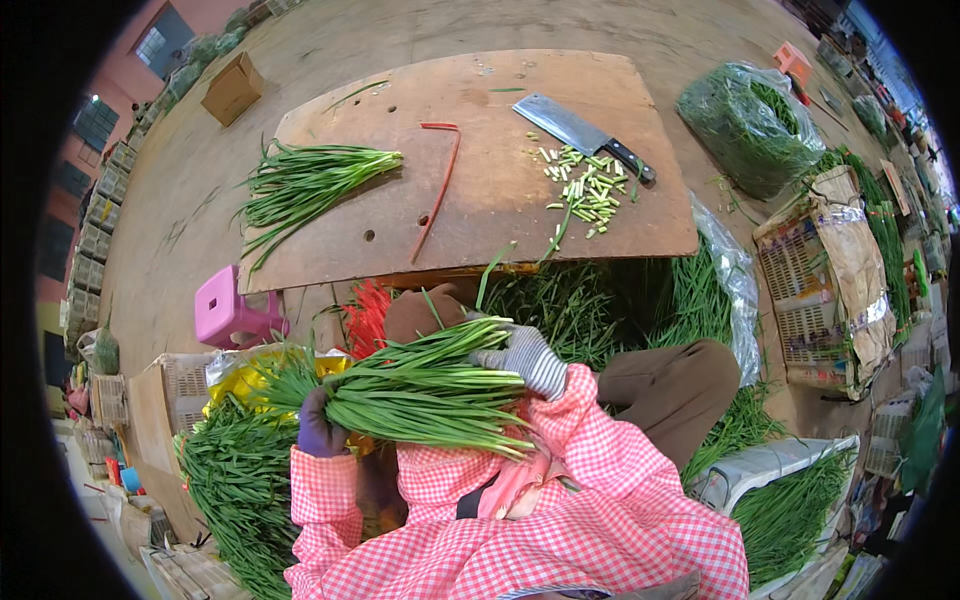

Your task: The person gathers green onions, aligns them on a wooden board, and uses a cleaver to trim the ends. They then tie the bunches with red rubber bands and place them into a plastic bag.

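Observation:
A large bunch of garlic chives (420,390) lies across my lap, leafy tips to the left and pale stem ends to the right. My left hand (321,426), in a dark purple glove, grips the leafy side. At the stem ends is my right hand (525,356), in a grey striped glove, its fingers on a few stalks at the bunch's upper edge. Beyond my knees stands a wooden table (495,202). On it are a smaller chive bunch (322,187), a red tie strip (446,184), a cleaver (566,125) and cut stem ends (589,187).
Heaped chives (240,480) fill the space by my left side. A pink plastic stool (236,307) and red strips (366,319) are near the table's left. On the right are a bagged heap of greens (750,124), a plastic crate (802,292) and a white container of chives (795,510).

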Demonstrator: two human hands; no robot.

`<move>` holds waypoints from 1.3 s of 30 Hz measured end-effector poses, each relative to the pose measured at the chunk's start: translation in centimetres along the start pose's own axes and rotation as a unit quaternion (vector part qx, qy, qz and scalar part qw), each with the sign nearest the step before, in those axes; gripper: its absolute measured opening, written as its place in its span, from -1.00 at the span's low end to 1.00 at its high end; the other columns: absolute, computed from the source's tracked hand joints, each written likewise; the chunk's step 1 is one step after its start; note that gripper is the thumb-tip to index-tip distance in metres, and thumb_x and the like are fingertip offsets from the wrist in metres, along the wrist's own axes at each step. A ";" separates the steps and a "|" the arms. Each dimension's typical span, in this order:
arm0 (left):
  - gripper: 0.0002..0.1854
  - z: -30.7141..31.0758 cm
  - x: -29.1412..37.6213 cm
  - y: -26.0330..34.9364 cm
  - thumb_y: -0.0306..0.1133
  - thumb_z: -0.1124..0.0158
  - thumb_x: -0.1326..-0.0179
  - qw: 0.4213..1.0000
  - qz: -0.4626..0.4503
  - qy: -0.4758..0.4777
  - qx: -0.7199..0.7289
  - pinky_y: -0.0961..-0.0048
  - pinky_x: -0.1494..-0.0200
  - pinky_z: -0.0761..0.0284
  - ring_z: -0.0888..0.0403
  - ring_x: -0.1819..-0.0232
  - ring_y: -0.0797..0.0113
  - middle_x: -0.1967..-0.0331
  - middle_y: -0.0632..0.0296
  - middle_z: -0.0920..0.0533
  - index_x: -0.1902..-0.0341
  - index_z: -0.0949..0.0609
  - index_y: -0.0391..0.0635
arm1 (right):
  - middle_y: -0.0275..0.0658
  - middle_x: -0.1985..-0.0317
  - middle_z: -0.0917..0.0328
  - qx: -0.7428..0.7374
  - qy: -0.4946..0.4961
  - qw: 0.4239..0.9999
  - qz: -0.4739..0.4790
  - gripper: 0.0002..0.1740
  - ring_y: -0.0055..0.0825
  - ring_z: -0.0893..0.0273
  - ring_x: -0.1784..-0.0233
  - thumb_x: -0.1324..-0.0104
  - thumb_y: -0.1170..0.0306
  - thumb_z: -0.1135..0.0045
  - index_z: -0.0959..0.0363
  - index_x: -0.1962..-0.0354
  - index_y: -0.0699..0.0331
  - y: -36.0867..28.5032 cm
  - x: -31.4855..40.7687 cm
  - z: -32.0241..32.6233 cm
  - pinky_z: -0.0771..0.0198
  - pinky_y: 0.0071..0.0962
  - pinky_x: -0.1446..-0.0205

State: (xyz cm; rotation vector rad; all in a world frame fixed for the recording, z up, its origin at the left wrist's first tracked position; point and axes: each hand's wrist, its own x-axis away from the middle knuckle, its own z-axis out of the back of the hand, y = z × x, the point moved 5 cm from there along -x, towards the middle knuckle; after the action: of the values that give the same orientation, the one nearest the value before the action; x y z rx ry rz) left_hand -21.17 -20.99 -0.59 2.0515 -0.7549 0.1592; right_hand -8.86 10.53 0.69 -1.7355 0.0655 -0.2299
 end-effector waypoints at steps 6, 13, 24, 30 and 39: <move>-0.74 2.2 -0.9 -1.6 -0.43 -0.09 -0.19 0.998 0.015 0.047 0.045 0.08 -0.06 -0.50 -0.58 0.08 0.05 0.10 -0.05 -0.58 0.08 -0.53 -0.30 | -0.11 0.29 -0.64 0.118 0.105 0.985 -0.063 -0.64 -0.50 -0.59 0.27 -0.16 0.30 -0.23 -0.53 0.15 0.36 1.2 2.4 1.9 -0.49 -0.49 0.17; -0.71 3.0 -1.1 -1.2 -0.43 -0.02 -0.21 0.999 0.014 0.004 0.034 0.13 -0.09 -0.49 -0.57 0.07 0.06 0.10 -0.03 -0.58 0.04 -0.49 -0.32 | -0.25 0.47 -0.63 0.195 0.338 0.918 -0.068 -0.79 -0.64 -0.53 0.50 -0.17 0.35 -0.22 -0.62 0.28 0.28 -0.4 7.8 11.9 -0.41 -0.64 0.45; -0.72 2.7 -1.4 -1.5 -0.43 -0.07 -0.20 0.998 0.038 0.017 0.041 0.19 -0.05 -0.51 -0.57 0.07 0.11 0.09 -0.01 -0.58 0.06 -0.49 -0.32 | -0.02 -0.09 -0.43 0.424 0.052 0.902 -0.057 -0.18 -0.12 -0.39 -0.16 -0.05 -0.16 -0.15 -0.33 -0.14 0.20 -4.4 1.3 5.6 -0.29 -0.30 -0.22; -0.74 4.5 -0.7 -0.8 -0.39 -0.09 -0.22 0.972 -0.135 -0.028 -0.192 0.16 -0.03 -0.52 -0.57 0.07 0.11 0.11 0.01 -0.58 0.09 -0.51 -0.28 | -0.19 0.48 -0.60 0.155 0.186 0.968 0.066 -0.79 -0.48 -0.54 0.44 -0.25 0.37 -0.07 -0.56 0.22 0.27 -1.4 -2.1 3.8 -0.44 -0.46 0.32; -0.75 2.3 -0.2 -2.6 -0.39 -0.08 -0.21 0.995 0.055 0.017 0.078 0.15 -0.06 -0.51 -0.58 0.09 0.08 0.11 0.00 -0.60 0.09 -0.54 -0.26 | -0.19 0.32 -0.64 0.162 0.108 0.978 -0.077 -0.63 -0.58 -0.56 0.34 -0.28 0.26 -0.09 -0.48 0.05 0.34 0.3 3.5 5.3 -0.46 -0.58 0.21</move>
State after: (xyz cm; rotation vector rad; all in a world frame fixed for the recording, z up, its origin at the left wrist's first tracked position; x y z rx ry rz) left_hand -20.27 -21.73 -3.84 2.1494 -0.8573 0.3230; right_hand -4.38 15.05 0.00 -1.3859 0.0489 -0.5144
